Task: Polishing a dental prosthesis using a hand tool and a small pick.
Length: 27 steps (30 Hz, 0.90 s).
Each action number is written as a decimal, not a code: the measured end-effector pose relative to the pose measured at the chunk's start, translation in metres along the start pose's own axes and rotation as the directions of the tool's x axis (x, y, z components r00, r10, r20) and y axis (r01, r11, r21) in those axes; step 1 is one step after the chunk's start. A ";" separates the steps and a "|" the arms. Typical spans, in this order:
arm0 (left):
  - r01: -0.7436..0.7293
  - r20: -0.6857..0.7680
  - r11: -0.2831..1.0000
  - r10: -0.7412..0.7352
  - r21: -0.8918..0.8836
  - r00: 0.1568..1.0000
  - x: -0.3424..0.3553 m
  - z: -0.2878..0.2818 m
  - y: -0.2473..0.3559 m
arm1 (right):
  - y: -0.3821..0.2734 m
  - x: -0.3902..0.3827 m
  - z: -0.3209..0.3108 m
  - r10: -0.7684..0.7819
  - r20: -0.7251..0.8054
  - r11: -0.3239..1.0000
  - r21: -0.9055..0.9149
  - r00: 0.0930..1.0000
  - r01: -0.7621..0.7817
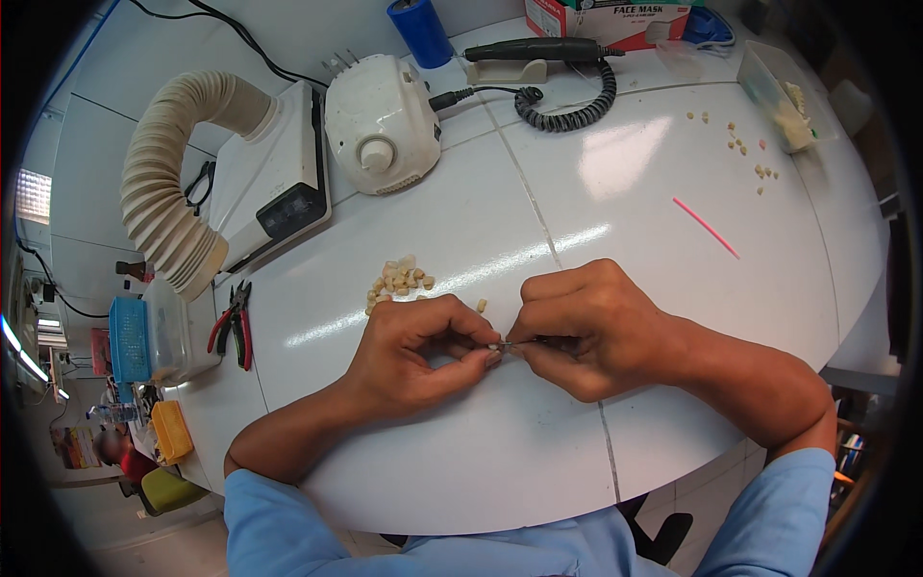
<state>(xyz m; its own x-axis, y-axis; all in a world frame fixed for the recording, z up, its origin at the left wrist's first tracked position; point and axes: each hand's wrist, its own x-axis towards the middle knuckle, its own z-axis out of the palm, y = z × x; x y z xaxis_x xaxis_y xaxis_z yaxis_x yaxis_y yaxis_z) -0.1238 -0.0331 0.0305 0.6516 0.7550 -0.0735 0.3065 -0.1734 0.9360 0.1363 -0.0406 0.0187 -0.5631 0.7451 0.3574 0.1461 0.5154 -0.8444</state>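
Note:
My left hand (413, 351) pinches a small pale tooth-like piece (494, 347) between thumb and forefinger, above the white table. My right hand (596, 332) is closed around a thin metal tool (512, 344), whose tip meets the piece or lies right beside it. Most of the tool is hidden by the fingers, so its exact kind does not show. Just beyond my left hand lies a pile of cream tooth-like pieces (396, 278). One loose piece (482, 305) rests between the two hands.
Behind stand a white control box (380, 125), a corded handpiece (534, 50) and a ribbed hose (154, 183). Red-handled pliers (232, 325) lie left. To the right are a pink stick (707, 228), scattered tooth-like pieces (735, 139) and a clear container (784, 96).

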 end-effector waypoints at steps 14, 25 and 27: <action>-0.003 0.001 1.000 0.003 0.010 1.000 0.000 0.000 0.000 | 0.002 0.000 -0.001 -0.010 0.018 1.000 0.003 1.000 0.010; -0.013 -0.004 1.000 0.013 -0.008 1.000 0.001 0.001 0.001 | 0.003 -0.002 -0.001 -0.010 0.000 1.000 -0.017 1.000 0.010; 0.007 0.001 1.000 -0.007 -0.009 1.000 0.000 0.000 0.001 | 0.003 -0.002 -0.002 -0.006 0.021 1.000 -0.027 1.000 0.006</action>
<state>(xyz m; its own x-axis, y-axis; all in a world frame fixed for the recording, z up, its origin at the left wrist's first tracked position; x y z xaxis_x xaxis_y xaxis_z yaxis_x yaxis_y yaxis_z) -0.1231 -0.0331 0.0313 0.6503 0.7555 -0.0800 0.3046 -0.1628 0.9385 0.1395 -0.0397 0.0162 -0.5806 0.7333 0.3538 0.1648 0.5314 -0.8309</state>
